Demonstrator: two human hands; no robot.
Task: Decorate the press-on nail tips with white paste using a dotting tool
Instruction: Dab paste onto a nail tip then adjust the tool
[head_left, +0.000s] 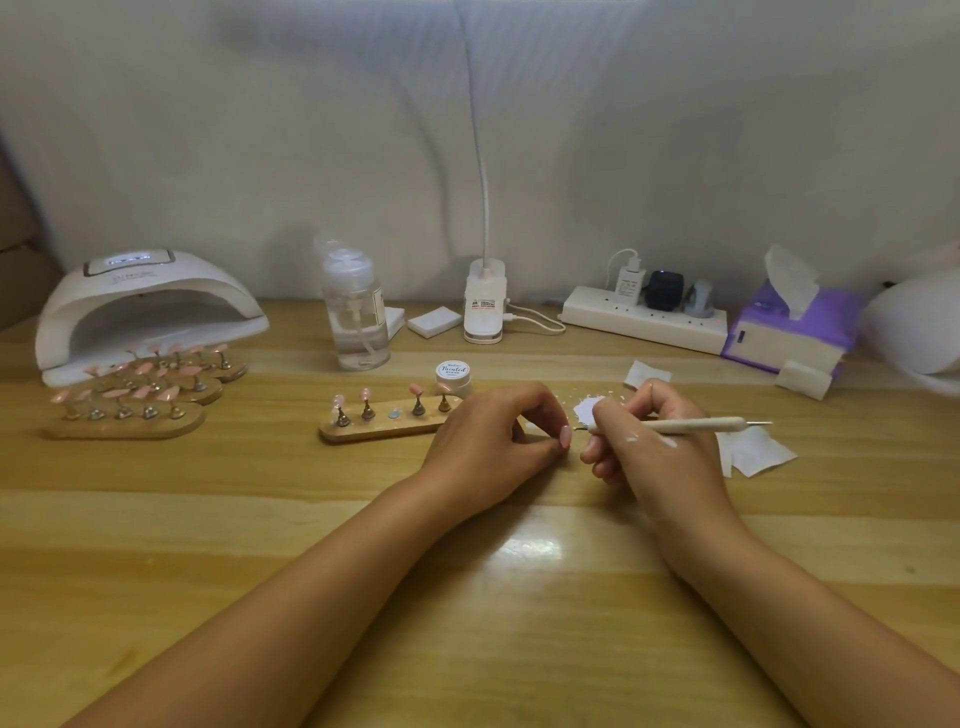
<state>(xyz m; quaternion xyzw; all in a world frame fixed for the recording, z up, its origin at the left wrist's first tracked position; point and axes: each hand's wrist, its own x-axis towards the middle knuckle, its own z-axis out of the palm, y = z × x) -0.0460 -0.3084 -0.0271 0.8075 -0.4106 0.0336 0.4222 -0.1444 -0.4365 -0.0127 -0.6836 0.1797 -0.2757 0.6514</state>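
The right hand (649, 447) has its grip closed round the dotting tool (691, 425). Thumb and forefingers pinch the shaft close to its working end, as one holds a pen. The tool's long axis lies almost level and runs right to left above the desk (519, 571). Its free back end sticks out well to the right of the knuckles, and the short dark point pokes out to the left of the fingers. White smears sit on the back of this hand.

Just left of that point, the left hand (488, 441) rests on the desk with its fingers curled in a narrow pinch. At its fingertips shows a small pale pink nail tip (565, 435), or so I judge; the frame is too soft to rule out the person's own nail. The point and the nail tip are just apart. The coming move therefore looks like a short push leftward along the tool's own axis, the right hand travelling while the left steadies.

Behind the gap between the hands, a patch of white paste (587, 408) lies on the desk, nearer the right hand. Further left, a wooden stand (374, 428) carries four pink tips (366, 395) upright on pegs. One spot on it is bare, which fits a tip being in the left pinch. A lidded jar (453, 375) sits just behind the stand's right end.
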